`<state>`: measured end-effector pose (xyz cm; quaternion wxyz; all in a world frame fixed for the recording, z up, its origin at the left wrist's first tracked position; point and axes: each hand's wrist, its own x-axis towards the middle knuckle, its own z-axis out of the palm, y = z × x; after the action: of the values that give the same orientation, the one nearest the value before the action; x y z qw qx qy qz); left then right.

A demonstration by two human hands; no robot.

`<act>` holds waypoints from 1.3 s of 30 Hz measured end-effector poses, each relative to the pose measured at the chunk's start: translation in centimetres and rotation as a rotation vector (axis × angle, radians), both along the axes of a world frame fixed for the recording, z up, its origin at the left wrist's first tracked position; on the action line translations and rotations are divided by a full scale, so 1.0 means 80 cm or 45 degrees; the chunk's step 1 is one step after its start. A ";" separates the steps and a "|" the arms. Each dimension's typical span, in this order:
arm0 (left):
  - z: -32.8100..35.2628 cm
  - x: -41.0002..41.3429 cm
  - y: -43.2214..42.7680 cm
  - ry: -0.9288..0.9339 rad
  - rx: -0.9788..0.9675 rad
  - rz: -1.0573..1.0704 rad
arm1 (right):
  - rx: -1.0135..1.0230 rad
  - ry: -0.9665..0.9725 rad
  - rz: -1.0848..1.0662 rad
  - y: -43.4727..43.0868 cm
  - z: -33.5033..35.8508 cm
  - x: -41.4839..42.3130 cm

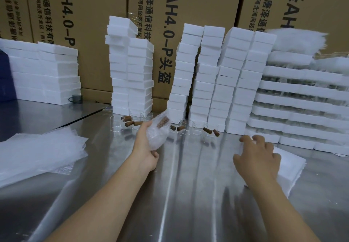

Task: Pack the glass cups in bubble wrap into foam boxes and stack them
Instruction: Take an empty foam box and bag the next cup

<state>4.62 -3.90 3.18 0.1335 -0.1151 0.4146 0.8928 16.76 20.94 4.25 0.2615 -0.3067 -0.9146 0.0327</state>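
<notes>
Right hand point(258, 156) touches foam point(291, 168); left point(145, 145) grips wrapped cup point(158, 133).

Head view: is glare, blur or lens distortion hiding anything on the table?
Head view: light streaks glare along the steel table; the wide lens leans the foam box stacks outward; the bare glass cups show as rims and brown pieces; the bubble-wrapped cup in the left hand reads sharp; white foam under the right hand is washed out.

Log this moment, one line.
left hand: holds bubble-wrapped glass cup | right hand: rests on white foam box | cup not yet boxed
</notes>
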 end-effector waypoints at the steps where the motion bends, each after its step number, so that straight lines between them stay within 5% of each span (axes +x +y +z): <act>1: -0.001 -0.002 -0.003 -0.019 -0.001 0.021 | -0.025 -0.067 -0.024 0.004 -0.001 0.002; 7: 0.004 -0.007 -0.008 -0.032 0.115 0.000 | -0.066 0.119 0.080 0.011 -0.001 0.000; 13: 0.009 -0.005 -0.007 0.045 0.187 -0.006 | -0.070 0.344 0.597 -0.010 0.000 -0.013; 17: 0.010 -0.004 -0.011 0.227 0.168 0.019 | -0.247 0.137 0.963 -0.042 -0.012 -0.020; 30: -0.010 0.007 0.018 1.026 -1.176 0.056 | -0.408 0.004 1.204 -0.069 -0.030 -0.026; 39: -0.020 0.009 0.025 1.109 -1.584 0.083 | -0.381 0.031 1.201 -0.066 -0.032 -0.029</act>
<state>5.37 -1.91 1.61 -0.1580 0.1814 0.8532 0.4627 14.41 15.63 1.68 0.1818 0.1069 -0.9359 0.2822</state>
